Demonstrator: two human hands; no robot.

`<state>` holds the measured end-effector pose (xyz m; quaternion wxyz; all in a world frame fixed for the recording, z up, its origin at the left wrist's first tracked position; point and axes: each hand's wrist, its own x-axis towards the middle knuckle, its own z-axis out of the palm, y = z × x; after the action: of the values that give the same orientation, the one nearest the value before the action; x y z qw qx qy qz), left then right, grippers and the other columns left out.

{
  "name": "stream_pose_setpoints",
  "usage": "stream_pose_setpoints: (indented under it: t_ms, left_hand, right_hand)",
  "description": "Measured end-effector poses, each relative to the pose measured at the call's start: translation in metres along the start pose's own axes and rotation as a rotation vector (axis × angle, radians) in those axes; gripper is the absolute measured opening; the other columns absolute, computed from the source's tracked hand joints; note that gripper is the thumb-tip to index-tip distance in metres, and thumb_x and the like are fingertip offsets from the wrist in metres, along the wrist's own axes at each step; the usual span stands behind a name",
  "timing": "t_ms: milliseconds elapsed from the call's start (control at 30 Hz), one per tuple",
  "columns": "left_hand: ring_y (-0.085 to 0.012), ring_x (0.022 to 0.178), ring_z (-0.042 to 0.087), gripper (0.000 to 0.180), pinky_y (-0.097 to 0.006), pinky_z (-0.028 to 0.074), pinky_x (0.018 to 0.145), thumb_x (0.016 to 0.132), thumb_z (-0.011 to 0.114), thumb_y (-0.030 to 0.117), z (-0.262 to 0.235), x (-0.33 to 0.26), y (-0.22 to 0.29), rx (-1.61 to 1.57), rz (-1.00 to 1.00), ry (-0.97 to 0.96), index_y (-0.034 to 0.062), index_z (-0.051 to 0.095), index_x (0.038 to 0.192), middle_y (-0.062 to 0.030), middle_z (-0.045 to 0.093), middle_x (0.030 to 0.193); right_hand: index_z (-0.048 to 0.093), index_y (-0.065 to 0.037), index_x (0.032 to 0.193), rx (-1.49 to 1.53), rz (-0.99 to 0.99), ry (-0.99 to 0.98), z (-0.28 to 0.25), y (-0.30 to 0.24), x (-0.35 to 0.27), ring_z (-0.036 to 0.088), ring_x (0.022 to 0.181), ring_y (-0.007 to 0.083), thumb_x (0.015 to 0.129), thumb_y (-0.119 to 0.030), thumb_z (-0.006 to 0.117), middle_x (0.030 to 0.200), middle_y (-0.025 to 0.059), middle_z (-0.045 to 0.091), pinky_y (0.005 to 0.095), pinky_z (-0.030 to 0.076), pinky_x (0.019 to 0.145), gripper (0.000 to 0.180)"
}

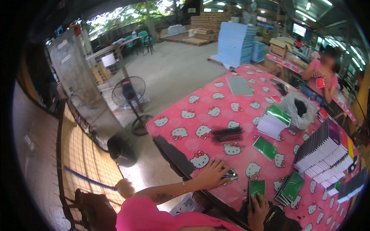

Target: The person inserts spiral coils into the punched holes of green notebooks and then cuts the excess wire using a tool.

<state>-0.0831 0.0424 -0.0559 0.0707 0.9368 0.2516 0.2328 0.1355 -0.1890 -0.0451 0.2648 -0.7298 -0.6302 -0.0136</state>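
My left hand (212, 176) rests near the pink table's front-left edge, its fingers around a small dark tool with a metal tip (230, 174) that resembles pliers. To the right, my right hand (259, 206) holds a green spiral notebook (257, 187) flat at the near edge, fingers over its lower cover. Several more green spiral notebooks (291, 188) lie fanned just right of it. Farther in, a single green notebook (265, 148) lies flat. Beyond my left hand is a pile of thin black strands (227, 134), perhaps binding coils.
Tall spiral notebook stacks (320, 154) crowd the table's right side. Behind them stand a clear plastic bag (298, 111) with black contents and green-covered pads (274, 120). A grey board (239, 86) lies at the far end. A fan (129, 90) stands left; a person (323, 75) holds something red.
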Motion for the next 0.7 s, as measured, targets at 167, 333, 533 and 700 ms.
stream_pose_setpoints:
  t_ms: [167, 333, 533, 700]
  left_hand:
    - [-0.0393, 0.127, 0.048, 0.057, -0.056, 0.036, 0.109, 0.093, 0.063, 0.046, 0.0, 0.002, -0.002, 0.03, -0.038, -0.026, 0.0124, 0.054, 0.139, -0.0205, 0.052, 0.133]
    - [-0.0399, 0.126, 0.048, 0.059, -0.055, 0.036, 0.108, 0.093, 0.064, 0.046, -0.009, 0.006, 0.001, 0.009, -0.017, -0.059, 0.012, 0.053, 0.14, -0.0202, 0.052, 0.133]
    - [-0.0382, 0.118, 0.054, 0.055, -0.052, 0.042, 0.103, 0.094, 0.064, 0.038, -0.01, 0.0, -0.002, 0.027, 0.054, 0.029, 0.0081, 0.054, 0.139, -0.0197, 0.058, 0.125]
    - [-0.0292, 0.102, 0.066, 0.046, -0.045, 0.053, 0.088, 0.106, 0.049, 0.039, -0.027, 0.005, 0.027, -0.927, -0.422, -0.018, 0.0041, 0.055, 0.135, -0.0128, 0.068, 0.11]
  right_hand:
    - [0.066, -0.014, 0.128, -0.014, 0.039, -0.034, -0.005, -0.005, 0.006, 0.051, 0.126, 0.0402, 0.074, -0.004, 0.072, 0.135, 0.0146, 0.058, 0.0512, 0.039, 0.105, 0.054]
    - [0.066, -0.011, 0.127, -0.008, 0.062, -0.022, -0.004, -0.003, 0.007, 0.051, 0.129, 0.0373, 0.074, -0.001, 0.071, 0.135, 0.0141, 0.058, 0.0488, 0.039, 0.108, 0.054]
    - [0.065, -0.012, 0.128, 0.029, 0.09, 0.028, -0.004, -0.007, 0.0, 0.051, 0.13, 0.0377, 0.077, 0.001, 0.069, 0.136, 0.0146, 0.058, 0.0495, 0.039, 0.109, 0.053]
    - [0.061, -0.007, 0.132, 0.026, 0.046, 0.06, -0.005, -0.01, -0.024, 0.052, 0.132, 0.0356, 0.076, 0.003, 0.067, 0.139, 0.0144, 0.057, 0.0513, 0.036, 0.113, 0.057]
